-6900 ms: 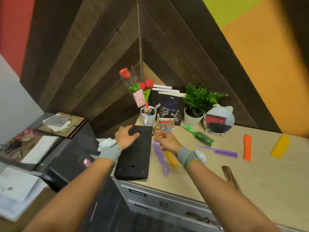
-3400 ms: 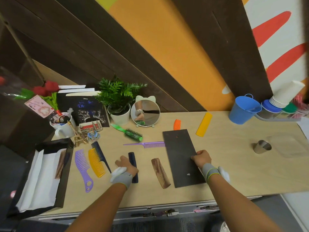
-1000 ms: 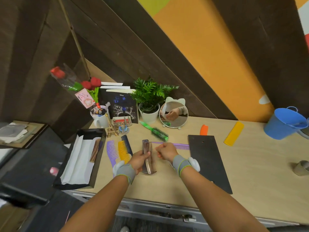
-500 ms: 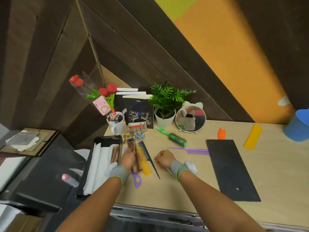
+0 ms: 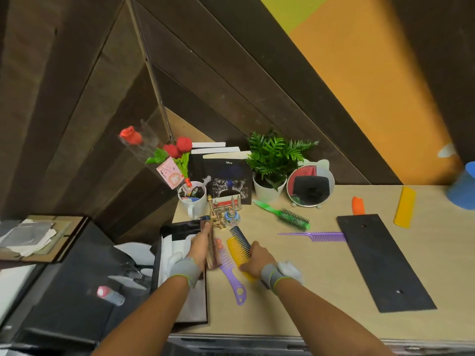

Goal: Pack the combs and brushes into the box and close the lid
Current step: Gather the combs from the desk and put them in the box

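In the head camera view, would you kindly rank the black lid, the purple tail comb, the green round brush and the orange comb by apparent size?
1. black lid, by far the largest.
2. purple tail comb and green round brush: similar length, too close to rank.
3. orange comb, smallest, though its lower end appears tucked behind the lid.

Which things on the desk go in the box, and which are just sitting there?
For the job: brown comb in the left hand, yellow comb under the right hand, purple comb, tail comb, green brush, orange comb, box, lid.

Just sitting: plant, mirror, mug, roses.
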